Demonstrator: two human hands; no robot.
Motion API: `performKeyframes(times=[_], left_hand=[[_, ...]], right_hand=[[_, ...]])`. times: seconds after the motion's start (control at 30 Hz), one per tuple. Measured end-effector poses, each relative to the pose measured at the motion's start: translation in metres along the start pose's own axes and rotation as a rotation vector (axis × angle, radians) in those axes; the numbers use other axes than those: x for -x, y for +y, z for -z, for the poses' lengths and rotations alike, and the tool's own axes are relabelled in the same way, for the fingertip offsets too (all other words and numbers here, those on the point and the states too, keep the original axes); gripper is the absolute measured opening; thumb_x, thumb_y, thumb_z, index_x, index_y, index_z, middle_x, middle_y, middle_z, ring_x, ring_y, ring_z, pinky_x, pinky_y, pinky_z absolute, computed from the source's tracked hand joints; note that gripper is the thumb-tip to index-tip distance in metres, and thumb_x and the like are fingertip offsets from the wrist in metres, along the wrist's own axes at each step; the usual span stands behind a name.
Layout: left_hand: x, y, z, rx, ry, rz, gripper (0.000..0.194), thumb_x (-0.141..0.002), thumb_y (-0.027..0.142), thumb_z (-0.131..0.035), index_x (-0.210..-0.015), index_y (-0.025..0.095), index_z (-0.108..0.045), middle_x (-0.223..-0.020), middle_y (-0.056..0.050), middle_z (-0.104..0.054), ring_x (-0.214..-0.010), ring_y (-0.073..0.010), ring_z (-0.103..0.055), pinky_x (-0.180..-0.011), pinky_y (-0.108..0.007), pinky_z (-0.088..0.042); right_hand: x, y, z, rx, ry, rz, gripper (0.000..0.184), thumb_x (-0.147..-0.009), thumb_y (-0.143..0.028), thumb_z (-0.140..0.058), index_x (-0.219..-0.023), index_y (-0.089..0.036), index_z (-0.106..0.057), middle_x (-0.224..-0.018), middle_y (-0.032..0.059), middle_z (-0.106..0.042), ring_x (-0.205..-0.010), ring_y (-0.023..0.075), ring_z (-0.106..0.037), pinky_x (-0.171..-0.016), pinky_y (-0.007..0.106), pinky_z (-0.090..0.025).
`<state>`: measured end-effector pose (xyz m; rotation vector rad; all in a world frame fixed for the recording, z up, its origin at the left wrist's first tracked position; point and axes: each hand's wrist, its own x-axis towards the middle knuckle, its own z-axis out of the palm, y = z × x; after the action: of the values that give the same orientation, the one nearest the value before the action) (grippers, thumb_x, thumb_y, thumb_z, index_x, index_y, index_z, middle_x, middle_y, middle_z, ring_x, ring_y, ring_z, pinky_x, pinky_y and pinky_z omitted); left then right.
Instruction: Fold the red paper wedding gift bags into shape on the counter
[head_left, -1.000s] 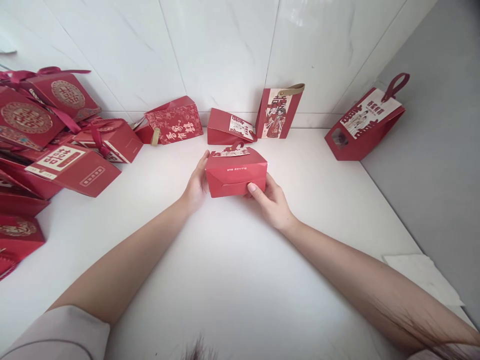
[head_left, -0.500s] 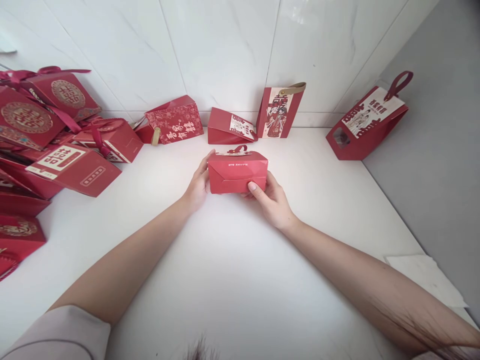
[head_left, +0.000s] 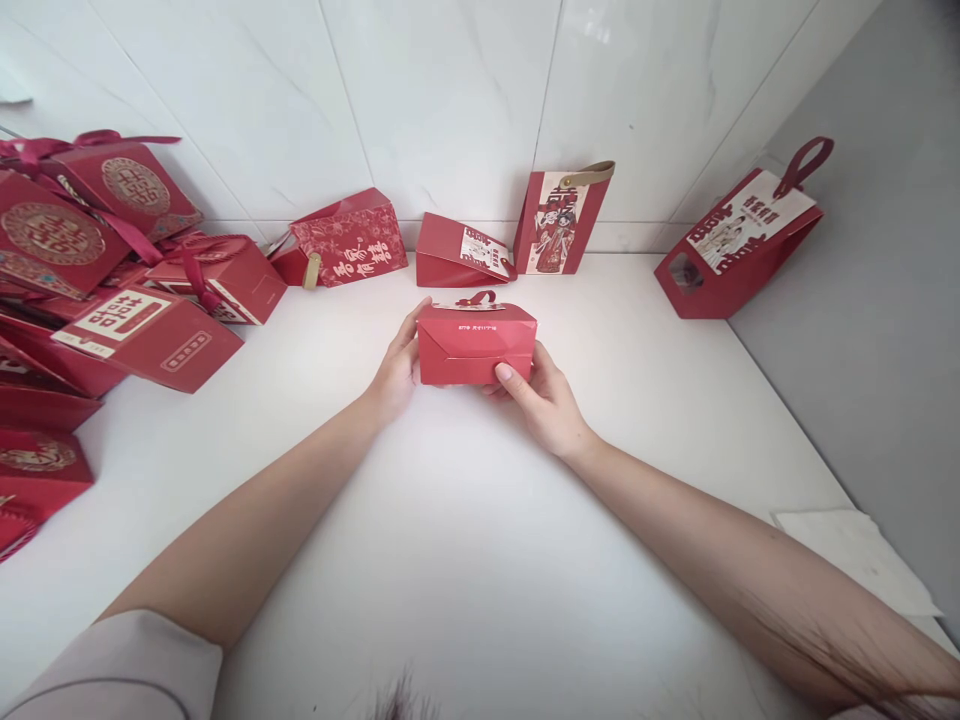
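Note:
A small red gift box (head_left: 475, 343) with a ribbon loop on top lies tipped over on the white table (head_left: 465, 560), its folded base facing me. My left hand (head_left: 395, 368) grips its left end with the thumb along the side. My right hand (head_left: 541, 403) holds the right end, thumb pressed on the lower front edge. Both hands are closed on the box.
A row of red gift boxes stands against the tiled wall: a patterned one (head_left: 349, 240), a low one (head_left: 459, 251), a tall one (head_left: 561, 221), and one at the right (head_left: 739, 245). A pile of red boxes (head_left: 105, 270) fills the left. White paper (head_left: 855, 560) lies at the right edge.
The box has been tipped further over and pushed slightly away, so its base now faces me squarely. My hands stayed on its two ends.

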<state>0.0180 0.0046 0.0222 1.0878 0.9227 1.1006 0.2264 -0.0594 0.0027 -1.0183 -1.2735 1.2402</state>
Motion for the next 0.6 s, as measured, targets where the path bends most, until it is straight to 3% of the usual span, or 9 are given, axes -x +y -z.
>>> performKeyframes(times=[0.6], left_hand=[[0.0013, 0.0016, -0.0006, -0.01, -0.007, 0.028, 0.081, -0.089, 0.053, -0.072, -0.162, 0.039, -0.039, -0.147, -0.005, -0.067, -0.1, -0.0298, -0.079, -0.072, -0.04, -0.067]], right_hand=[[-0.0008, 0.0013, -0.0005, -0.002, -0.018, -0.021, 0.062, -0.091, -0.069, -0.07, -0.134, -0.029, -0.051, -0.104, 0.0043, -0.079, -0.092, 0.0256, -0.078, -0.089, 0.046, -0.062]])
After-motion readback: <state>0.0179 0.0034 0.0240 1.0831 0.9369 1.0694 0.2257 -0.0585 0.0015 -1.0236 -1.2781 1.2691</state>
